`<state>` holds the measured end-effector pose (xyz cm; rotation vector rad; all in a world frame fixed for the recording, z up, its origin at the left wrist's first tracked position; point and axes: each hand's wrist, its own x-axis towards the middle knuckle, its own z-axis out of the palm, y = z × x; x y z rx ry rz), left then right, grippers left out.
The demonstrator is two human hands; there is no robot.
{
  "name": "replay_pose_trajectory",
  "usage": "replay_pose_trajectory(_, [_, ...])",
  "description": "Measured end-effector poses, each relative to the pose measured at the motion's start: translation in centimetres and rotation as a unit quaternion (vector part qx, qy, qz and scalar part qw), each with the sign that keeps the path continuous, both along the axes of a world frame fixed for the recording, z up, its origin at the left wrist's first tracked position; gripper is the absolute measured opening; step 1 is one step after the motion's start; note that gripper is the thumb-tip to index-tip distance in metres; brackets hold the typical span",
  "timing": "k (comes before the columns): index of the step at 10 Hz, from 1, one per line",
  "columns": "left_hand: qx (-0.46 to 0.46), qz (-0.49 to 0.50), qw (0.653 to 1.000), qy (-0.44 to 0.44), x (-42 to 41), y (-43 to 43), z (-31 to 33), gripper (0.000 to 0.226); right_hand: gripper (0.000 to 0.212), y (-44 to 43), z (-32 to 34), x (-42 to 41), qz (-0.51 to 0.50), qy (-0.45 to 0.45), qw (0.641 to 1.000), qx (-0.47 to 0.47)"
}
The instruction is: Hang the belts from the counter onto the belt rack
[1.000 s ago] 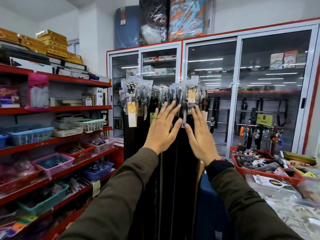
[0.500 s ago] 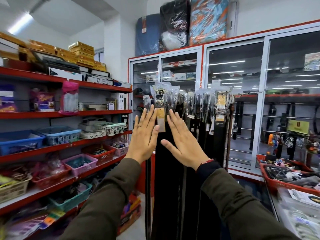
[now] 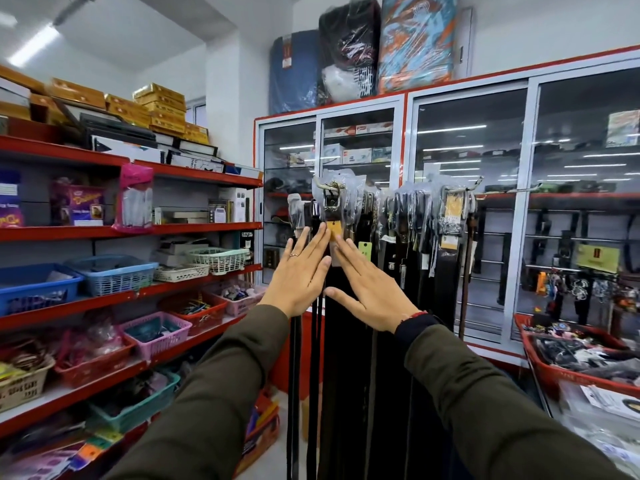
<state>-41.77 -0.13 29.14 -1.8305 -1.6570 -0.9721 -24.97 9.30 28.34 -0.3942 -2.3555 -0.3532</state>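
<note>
Several dark belts (image 3: 408, 271) hang side by side from the belt rack (image 3: 460, 189), their buckles wrapped in clear plastic with yellow tags. My left hand (image 3: 300, 276) and my right hand (image 3: 367, 293) are both flat, fingers spread, pressed against the hanging belts at the rack's left end, just below a plastic-wrapped buckle (image 3: 329, 199). Neither hand holds anything. The lower ends of the belts are hidden behind my sleeves.
Red shelves (image 3: 194, 230) with plastic baskets line the left wall. Glass-door cabinets (image 3: 467, 220) stand behind the rack. A red tray (image 3: 561, 375) of small goods sits on the counter at the right, with papers beside it.
Both flat hands have slid along the hanging belts from the rack's right side to its left end. My view has turned left with them.
</note>
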Motion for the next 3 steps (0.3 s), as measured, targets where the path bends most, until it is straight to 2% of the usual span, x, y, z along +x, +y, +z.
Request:
replay_pose_trajectory(2, [0.034, 0.041, 0.998, -0.016, 1.5, -0.4, -1.1, 0.062, 0.081, -0.8, -0.5, 2.0, 0.016, 0.009, 1.0, -0.005])
replay_pose_trajectory(3, [0.079, 0.062, 0.995, -0.003, 3.1, -0.8, -1.3, 0.066, 0.074, -2.3, 0.0, 4.3, 0.012, 0.03, 0.999, 0.003])
